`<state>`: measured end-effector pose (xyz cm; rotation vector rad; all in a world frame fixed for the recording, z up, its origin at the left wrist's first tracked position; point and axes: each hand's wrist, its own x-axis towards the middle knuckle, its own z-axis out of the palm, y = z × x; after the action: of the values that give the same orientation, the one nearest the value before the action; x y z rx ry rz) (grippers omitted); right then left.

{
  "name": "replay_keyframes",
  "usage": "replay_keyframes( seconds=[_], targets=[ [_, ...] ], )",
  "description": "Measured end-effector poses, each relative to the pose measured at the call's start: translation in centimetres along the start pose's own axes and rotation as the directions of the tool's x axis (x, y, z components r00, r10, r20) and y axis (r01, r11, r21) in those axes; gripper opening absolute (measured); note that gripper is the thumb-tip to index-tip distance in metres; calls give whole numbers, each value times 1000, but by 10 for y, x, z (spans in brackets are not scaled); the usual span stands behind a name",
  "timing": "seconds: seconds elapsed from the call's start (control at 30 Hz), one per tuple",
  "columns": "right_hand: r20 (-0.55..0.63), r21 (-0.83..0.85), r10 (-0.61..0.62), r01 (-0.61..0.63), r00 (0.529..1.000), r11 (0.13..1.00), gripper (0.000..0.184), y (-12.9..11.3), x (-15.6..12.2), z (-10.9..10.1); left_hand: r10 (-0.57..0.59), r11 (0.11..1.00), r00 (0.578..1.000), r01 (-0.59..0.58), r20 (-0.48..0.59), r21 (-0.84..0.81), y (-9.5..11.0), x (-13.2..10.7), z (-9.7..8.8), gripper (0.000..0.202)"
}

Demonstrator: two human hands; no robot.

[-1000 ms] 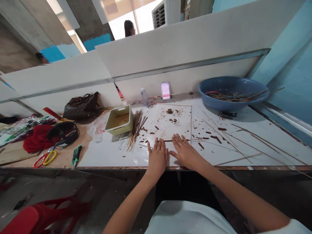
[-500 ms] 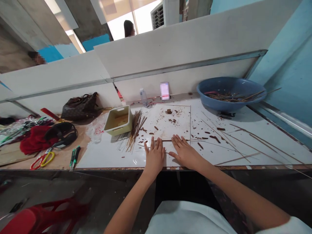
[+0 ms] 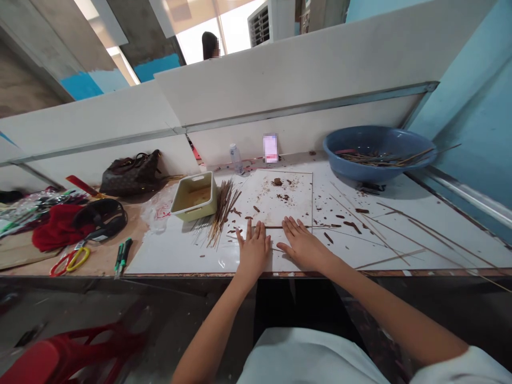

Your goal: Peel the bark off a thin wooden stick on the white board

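My left hand [image 3: 255,249] lies flat, palm down with fingers spread, at the front edge of a white board [image 3: 302,200]. Beside it on the right, my right hand [image 3: 303,244] is also flat and open. A thin brown stick [image 3: 274,228] runs crosswise under the fingers of both hands; its parts beneath them are hidden. Dark brown crumbs [image 3: 285,198] and a brown lump [image 3: 277,182] are on the board ahead of my hands. To the left, a bundle of thin sticks [image 3: 224,210] rests on the table.
A pale green tub [image 3: 194,215] holds brownish liquid. At the back right stands a blue basin [image 3: 372,172] of sticks. Long sticks [image 3: 426,234] and brown pieces [image 3: 352,228] lie rightward. Scissors [image 3: 78,260], cutters [image 3: 124,257], headphones [image 3: 104,216] and a handbag [image 3: 130,176] are left.
Both hands have slid slightly forward, away from me, and the stick under them has shifted forward too. A person's head at the far left is no longer visible.
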<state>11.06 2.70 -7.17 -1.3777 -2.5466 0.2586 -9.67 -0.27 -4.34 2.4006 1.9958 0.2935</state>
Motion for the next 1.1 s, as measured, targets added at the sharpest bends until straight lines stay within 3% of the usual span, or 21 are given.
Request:
replay_keyframes(
  seconds=[0.17,0.43,0.67,0.93,1.1],
  targets=[
    [3,2,40,-40,999,999,100,5,19,-8,5,1000,1000,-5,-1,-2,-1,26,-1,56],
    [-2,-2,-19,19,1000,1000,101,-2,-16,10,13,996,998,-8,-56,94,-3,-13,4,58],
    [28,-6,39,-39,999,999,100,11,19,-9,-19,998,1000,19,4,65,-6,28,1,57],
    [-20,0,-31,31,999,1000,97,4,-14,12,22,995,998,-16,-59,94,-8,-12,2,57],
    [39,10,46,-47,998,999,97,11,16,-6,-26,995,999,30,-44,91,-12,17,-2,56]
  ],
)
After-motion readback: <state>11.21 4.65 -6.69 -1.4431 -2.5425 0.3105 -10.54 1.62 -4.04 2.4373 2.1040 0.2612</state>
